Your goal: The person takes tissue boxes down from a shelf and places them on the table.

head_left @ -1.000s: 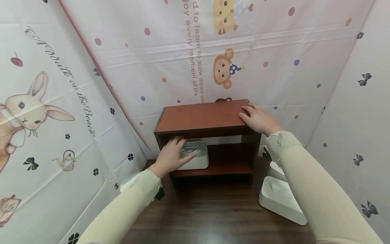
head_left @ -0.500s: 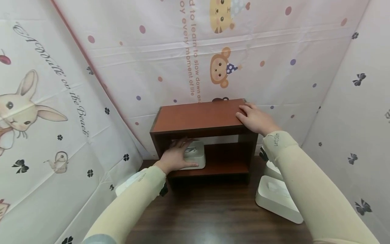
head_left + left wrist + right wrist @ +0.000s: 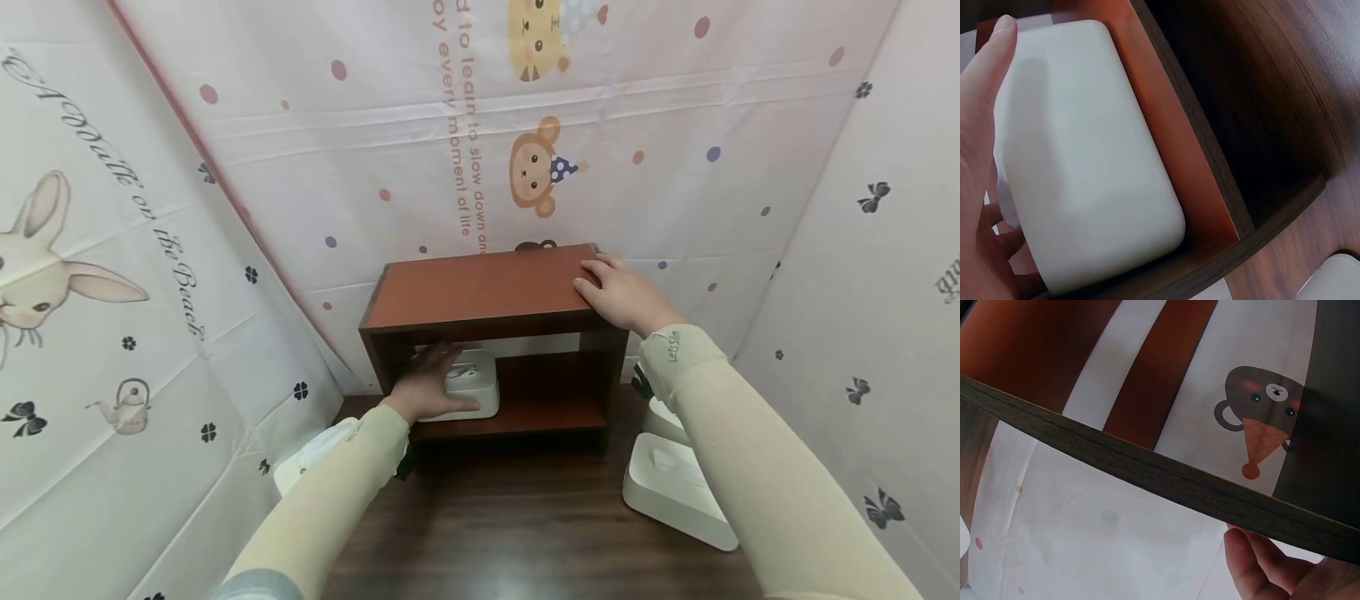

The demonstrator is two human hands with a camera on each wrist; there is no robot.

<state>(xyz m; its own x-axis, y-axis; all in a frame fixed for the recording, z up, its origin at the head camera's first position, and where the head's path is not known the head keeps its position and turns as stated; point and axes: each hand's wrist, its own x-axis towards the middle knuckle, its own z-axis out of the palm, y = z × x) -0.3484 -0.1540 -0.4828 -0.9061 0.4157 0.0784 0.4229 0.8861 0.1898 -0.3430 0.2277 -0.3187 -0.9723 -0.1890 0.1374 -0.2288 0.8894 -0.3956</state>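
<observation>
A white tissue box (image 3: 480, 400) with rounded corners stands at the left end of the shelf inside a small brown cabinet (image 3: 487, 283). My left hand (image 3: 429, 392) reaches over it, fingers spread and thumb extended along the front. In the left wrist view, the box's broad front face (image 3: 1085, 150) fills the middle; the thumb (image 3: 994, 53) lies at its upper edge and the other fingers are partly hidden behind it. My right hand (image 3: 622, 292) rests on the right end of the cabinet top. Its bent fingers (image 3: 1241, 556) show beside the dark panel edge in the right wrist view.
Two more tissue boxes, a nearer one (image 3: 667, 492) and a farther one (image 3: 663, 419), stand on the dark wooden floor (image 3: 510, 533) at right, partly behind the sleeve. Another white box (image 3: 288, 475) shows at left beside the left sleeve. Printed cloth walls (image 3: 300, 125) surround the cabinet.
My left hand has moved farther into the cabinet, onto the tissue box. My right hand keeps its place on the cabinet top. The whole scene has shifted slightly left in the head view.
</observation>
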